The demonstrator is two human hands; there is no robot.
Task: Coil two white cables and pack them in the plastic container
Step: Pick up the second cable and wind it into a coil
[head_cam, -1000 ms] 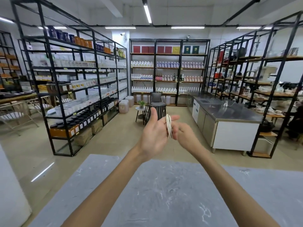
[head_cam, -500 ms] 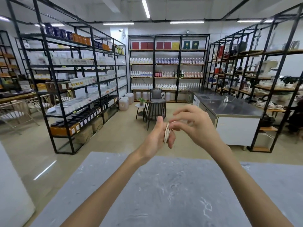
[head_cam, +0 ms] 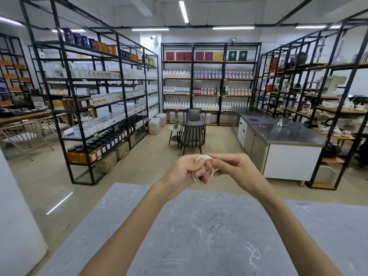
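Head view shows one white cable (head_cam: 202,156), thin and wound into a small coil of several loops, held in the air between both hands, just beyond the far edge of the grey marbled bench (head_cam: 199,236). Much of the coil is hidden by skin; only its upper arc and a lower-left bend show. The left hand (head_cam: 184,170) grips it, its fingers (head_cam: 200,173) curled through the loops. The right hand (head_cam: 233,168) pinches the upper arc, its fingers (head_cam: 219,156) bent onto the strands. Both forearms reach out over the bench, whose left edge runs diagonally toward the tan floor (head_cam: 139,172). Past the hands the floor lies open up to a dark chair (head_cam: 192,134). A black shelving rack (head_cam: 95,108) lines the left side, and a steel-topped cabinet (head_cam: 278,134) stands to the right.
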